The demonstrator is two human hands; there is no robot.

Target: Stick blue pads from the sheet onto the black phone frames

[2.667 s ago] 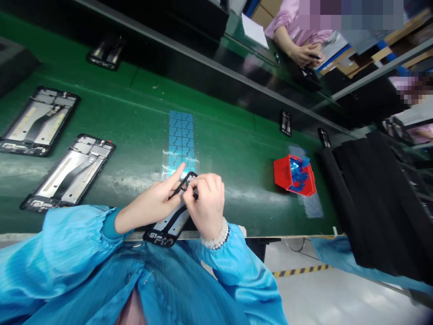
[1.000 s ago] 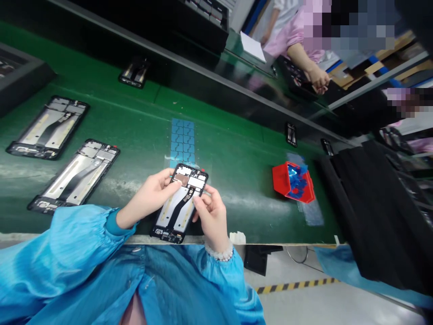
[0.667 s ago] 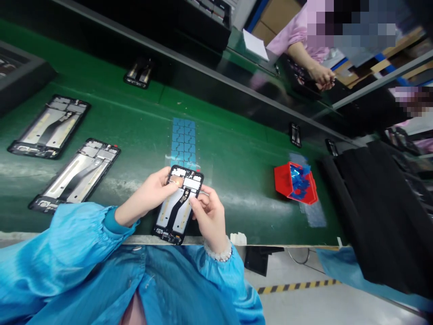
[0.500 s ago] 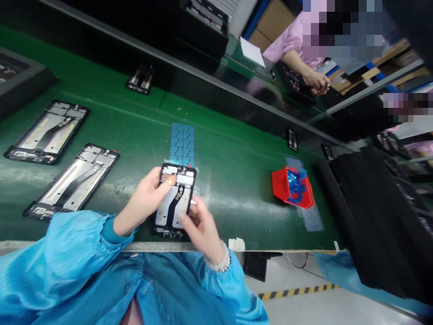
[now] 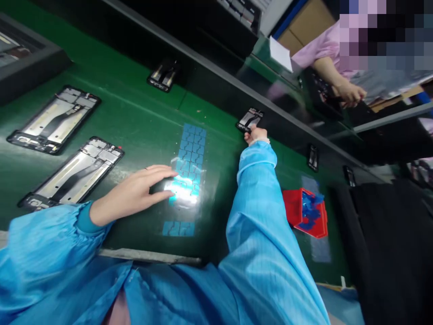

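The left hand point(image 5: 135, 196) lies flat and open, holding nothing, fingertips on the clear sheet of blue square stickers point(image 5: 188, 167) on the green worktop point(image 5: 135, 113). Far out, the right hand point(image 5: 254, 134) pinches the near end of a black phone frame point(image 5: 249, 119) at the dark conveyor rail point(image 5: 216, 76). It is best set down flat and released gently; there is bare room on either side, and a red plastic bin point(image 5: 297, 212) sits right of the sleeve.
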